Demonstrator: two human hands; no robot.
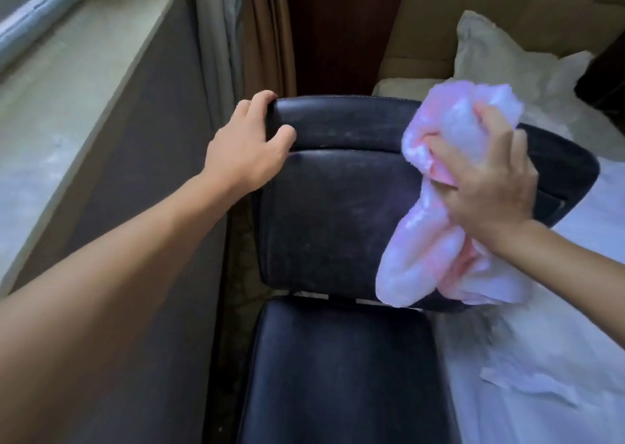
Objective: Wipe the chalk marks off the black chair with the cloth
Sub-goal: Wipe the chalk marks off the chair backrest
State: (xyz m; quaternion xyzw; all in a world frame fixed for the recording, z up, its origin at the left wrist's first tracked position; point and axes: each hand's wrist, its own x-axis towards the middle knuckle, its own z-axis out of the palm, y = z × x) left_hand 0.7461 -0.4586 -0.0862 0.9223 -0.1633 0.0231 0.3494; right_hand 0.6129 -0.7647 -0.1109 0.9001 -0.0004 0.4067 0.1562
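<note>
Both hands are on the chair's backrest. Our left hand (248,139) grips the upper left corner of the black chair (338,207), with the fingers curled over the top edge of the headrest pad and the thumb pressed against its front face. Our right hand (490,176) holds the cloth (436,241), its fingers closed round a bunched middle section, and presses it to the right side of the backrest near the top edge. We see the cloth as a pale pink, fluffy material (it reads almost white where the light strikes it); one wad stands above the fist, and a longer fold hangs down over the backrest's right edge, ending just above the gap between backrest and seat.

Faint pale smears, the chalk marks (341,207), lie across the middle panel of the backrest and along the seam under the headrest pad; they are diffuse, and we cannot tell their exact outline. The seat (338,369) below appears dark and glossy.

Left of the chair we see a pale stone windowsill (77,82) and grey curtains (220,38). Just beside the chair on the right is a bed with white bedding (541,359) and a white pillow (490,55) against a tan padded headboard (490,7).
</note>
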